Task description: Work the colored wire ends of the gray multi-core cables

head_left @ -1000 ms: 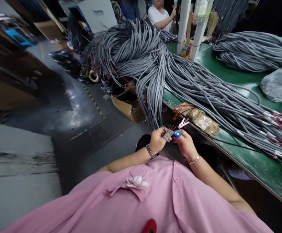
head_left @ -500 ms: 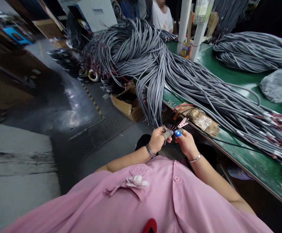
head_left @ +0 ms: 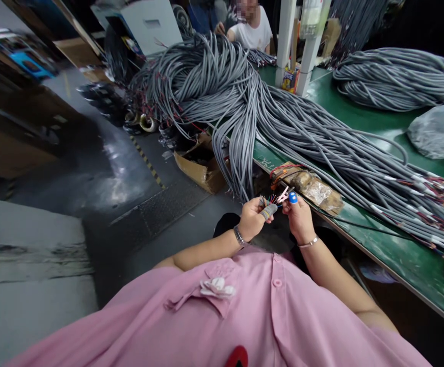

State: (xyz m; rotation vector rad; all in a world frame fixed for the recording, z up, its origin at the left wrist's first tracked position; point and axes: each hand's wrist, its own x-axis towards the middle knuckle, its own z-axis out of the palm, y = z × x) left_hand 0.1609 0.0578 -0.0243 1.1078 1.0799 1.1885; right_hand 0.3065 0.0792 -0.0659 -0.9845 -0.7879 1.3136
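Observation:
My left hand (head_left: 253,218) is closed round the end of a grey cable, with a fan of thin coloured wires (head_left: 270,199) standing out above its fingers. Grey fingertip covers are on that hand. My right hand (head_left: 298,218) is just to the right, thumb and finger pinched together. A blue cover sits on its thumb, and what it pinches is too small to make out. Behind the fingers, at the bench edge, a pink clip (head_left: 283,195) shows, partly hidden by the hands. A wrapped wooden block (head_left: 315,189) lies on the bench beyond my right hand.
Bundled grey cables (head_left: 240,97) cover much of the green bench (head_left: 409,265) and hang over its edge. A coil of cable (head_left: 393,79) and a plastic bag (head_left: 439,125) lie at right. An open cardboard box (head_left: 194,173) stands on the floor. Another person (head_left: 254,30) is behind the bench.
My right hand has moved slightly up and right, away from the left hand. The left hand has shifted a little right, still on the wires. The person behind has leaned into view.

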